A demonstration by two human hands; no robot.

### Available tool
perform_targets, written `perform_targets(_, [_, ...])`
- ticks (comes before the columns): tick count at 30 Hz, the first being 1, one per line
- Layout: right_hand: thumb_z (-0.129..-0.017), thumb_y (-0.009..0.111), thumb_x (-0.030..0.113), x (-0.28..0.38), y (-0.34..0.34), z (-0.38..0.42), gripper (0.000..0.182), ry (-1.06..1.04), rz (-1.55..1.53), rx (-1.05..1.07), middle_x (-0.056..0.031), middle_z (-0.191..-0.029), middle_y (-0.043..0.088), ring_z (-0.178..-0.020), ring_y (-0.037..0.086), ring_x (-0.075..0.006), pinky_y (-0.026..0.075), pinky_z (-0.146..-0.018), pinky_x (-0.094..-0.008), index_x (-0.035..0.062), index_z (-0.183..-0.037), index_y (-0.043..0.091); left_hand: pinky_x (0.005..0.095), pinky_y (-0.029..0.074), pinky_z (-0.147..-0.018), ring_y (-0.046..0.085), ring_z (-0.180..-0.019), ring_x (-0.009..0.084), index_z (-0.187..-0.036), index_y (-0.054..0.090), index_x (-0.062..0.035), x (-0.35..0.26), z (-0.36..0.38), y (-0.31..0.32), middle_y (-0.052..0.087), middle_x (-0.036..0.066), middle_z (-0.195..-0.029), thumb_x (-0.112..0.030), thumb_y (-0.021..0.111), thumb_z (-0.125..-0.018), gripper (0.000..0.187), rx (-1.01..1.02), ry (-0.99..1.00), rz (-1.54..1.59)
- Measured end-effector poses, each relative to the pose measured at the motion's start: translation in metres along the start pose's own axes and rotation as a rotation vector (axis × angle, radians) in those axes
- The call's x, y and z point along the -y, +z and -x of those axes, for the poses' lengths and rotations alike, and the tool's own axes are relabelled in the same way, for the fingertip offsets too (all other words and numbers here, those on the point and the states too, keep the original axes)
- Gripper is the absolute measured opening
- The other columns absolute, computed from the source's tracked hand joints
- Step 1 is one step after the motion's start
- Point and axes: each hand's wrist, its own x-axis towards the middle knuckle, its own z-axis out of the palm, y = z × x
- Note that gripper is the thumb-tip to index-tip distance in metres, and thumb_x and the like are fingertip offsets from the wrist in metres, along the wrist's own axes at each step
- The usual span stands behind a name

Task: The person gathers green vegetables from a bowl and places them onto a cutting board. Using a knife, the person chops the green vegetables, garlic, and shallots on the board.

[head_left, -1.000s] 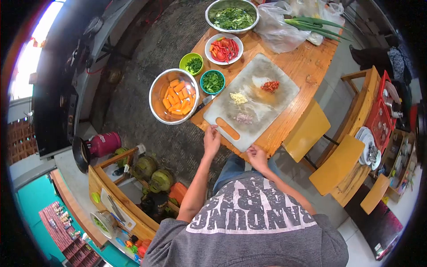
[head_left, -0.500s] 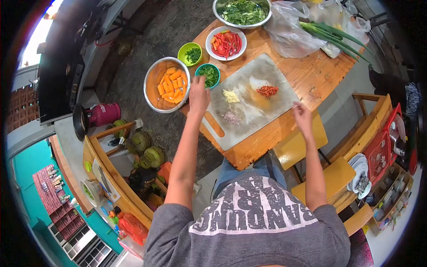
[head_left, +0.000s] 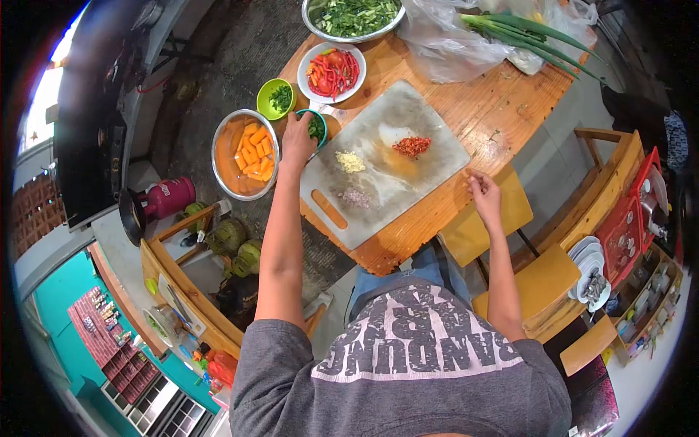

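My left hand has its fingers wrapped on the rim of a small teal bowl of chopped greens, covering part of it. Beside it stand a steel bowl of orange carrot pieces and a lime-green bowl with chopped herbs. The grey cutting board carries minced red chili, minced garlic and chopped shallot. My right hand hovers by the board's right edge, fingertips pinched together; whatever is between them is too small to name.
A white plate of sliced red chilies and tomato and a steel bowl of cut greens stand at the back. Plastic bags and green onions lie at the back right. A yellow chair stands right of the table.
My left hand has reached the teal bowl and closed on its rim. The view has shifted, so the table items appear further left. My right hand remains near the board's right edge.
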Motion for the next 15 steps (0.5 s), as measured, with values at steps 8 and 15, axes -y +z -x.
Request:
perform_targets(8, [-0.097,0.059,0.015,0.016,0.005,-0.011,0.027,-0.002,0.043,0.031,-0.0065,-0.094,0.068,-0.078,0.063,-0.01,0.052,-0.074,-0.0245,-0.0026,-0.117,0.063,0.0462,0.051,-0.084,0.061,-0.096,0.0399,-0.105,0.065,-0.0027,0.01,0.001,-0.018,0.059,0.019,-0.106,0.004,0.066,-0.07,0.035,-0.048,-0.054,0.045])
perform_targets(15, [-0.097,0.058,0.014,0.015,0.004,-0.012,0.027,-0.018,-0.012,0.017,-0.0059,-0.095,0.067,-0.082,0.062,-0.0096,0.052,-0.073,-0.0244,-0.0034,-0.117,0.062,0.0439,0.051,-0.084,0.062,-0.097,0.037,-0.104,0.067,-0.0048,0.013,0.004,-0.032,0.063,0.017,-0.103,-0.001,0.072,-0.07,0.035,0.004,-0.018,0.084])
